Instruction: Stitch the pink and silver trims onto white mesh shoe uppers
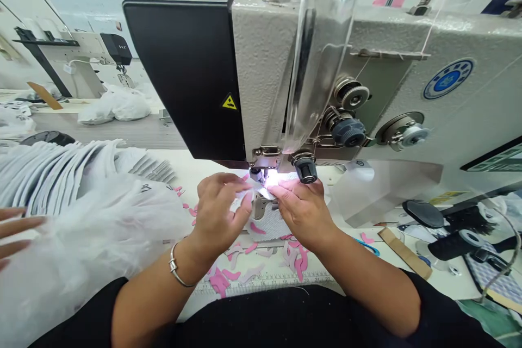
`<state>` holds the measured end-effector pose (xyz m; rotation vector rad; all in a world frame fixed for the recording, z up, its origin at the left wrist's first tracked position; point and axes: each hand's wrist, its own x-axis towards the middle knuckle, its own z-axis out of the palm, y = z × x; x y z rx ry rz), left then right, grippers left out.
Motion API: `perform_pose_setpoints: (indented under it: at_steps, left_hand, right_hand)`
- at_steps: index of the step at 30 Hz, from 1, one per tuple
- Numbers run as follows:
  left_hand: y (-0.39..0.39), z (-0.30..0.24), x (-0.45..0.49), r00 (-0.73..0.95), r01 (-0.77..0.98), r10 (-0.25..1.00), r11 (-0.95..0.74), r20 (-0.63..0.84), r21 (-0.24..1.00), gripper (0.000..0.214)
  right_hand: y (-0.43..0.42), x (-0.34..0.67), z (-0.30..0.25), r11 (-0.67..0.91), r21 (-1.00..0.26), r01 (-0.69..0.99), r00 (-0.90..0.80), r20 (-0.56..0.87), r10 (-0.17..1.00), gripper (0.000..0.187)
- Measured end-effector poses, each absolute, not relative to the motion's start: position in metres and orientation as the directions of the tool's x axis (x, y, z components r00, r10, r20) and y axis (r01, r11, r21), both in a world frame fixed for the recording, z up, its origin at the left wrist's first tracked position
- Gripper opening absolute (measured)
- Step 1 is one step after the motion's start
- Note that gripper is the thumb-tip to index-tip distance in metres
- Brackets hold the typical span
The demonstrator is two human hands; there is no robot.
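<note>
Ruler strip along table's near edge, pink scraps beyond. Left hand and right hand flank white mesh fabric under sewing machine, narrow gap between; cannot tell whether either clamps it. Stacked pieces crowd the left.

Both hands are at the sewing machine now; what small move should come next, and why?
I'd probably ease the right hand slightly back while keeping the white fabric flat: its fingertips look very close to the lit needle area of the sewing machine. The left hand is close too, on the opposite side.
</note>
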<state>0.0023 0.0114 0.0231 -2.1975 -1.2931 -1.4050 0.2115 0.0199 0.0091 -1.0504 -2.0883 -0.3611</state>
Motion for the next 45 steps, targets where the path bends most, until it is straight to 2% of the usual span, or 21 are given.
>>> perform_pose_setpoints:
  at_steps: [3,6,11,17,21,25,37,40,45]
  left_hand:
    - [0.009,0.021,0.008,0.328,0.746,0.489,-0.659,0.808,0.095,0.028]
    - [0.012,0.020,0.012,0.345,0.750,0.500,-0.656,0.794,0.088,0.033]
    - [0.016,0.019,0.013,0.322,0.758,0.511,-0.644,0.797,0.107,0.028]
    - [0.016,0.022,0.013,0.341,0.766,0.520,-0.636,0.783,0.089,0.026]
    - [0.017,0.021,0.014,0.321,0.774,0.518,-0.626,0.793,0.096,0.023]
    - [0.018,0.021,0.013,0.319,0.776,0.527,-0.622,0.788,0.102,0.021]
    - [0.026,0.017,0.004,0.315,0.768,0.560,-0.625,0.766,0.142,0.022]
    - [0.027,0.017,0.003,0.323,0.765,0.548,-0.631,0.772,0.128,0.022]
    - [0.027,0.018,0.003,0.364,0.768,0.536,-0.635,0.761,0.080,0.021]
  right_hand:
    - [0.015,0.208,0.010,0.605,-0.041,0.795,-0.391,0.728,0.563,0.031]
    - [0.010,0.207,0.009,0.593,-0.017,0.805,-0.406,0.712,0.572,0.033]
    - [0.013,0.214,0.020,0.649,-0.042,0.760,-0.472,0.651,0.595,0.037]
    - [0.033,0.235,0.041,0.739,-0.253,0.624,-0.600,0.451,0.661,0.044]
    - [0.037,0.233,0.033,0.725,-0.320,0.610,-0.547,0.492,0.677,0.052]
    - [0.031,0.225,0.024,0.698,-0.278,0.660,-0.480,0.558,0.676,0.052]
    - [0.014,0.210,0.012,0.606,-0.051,0.794,-0.432,0.654,0.621,0.043]
    - [0.013,0.209,0.011,0.618,-0.096,0.780,-0.419,0.653,0.631,0.045]
    - [0.016,0.217,0.018,0.628,-0.311,0.713,-0.394,0.563,0.727,0.037]
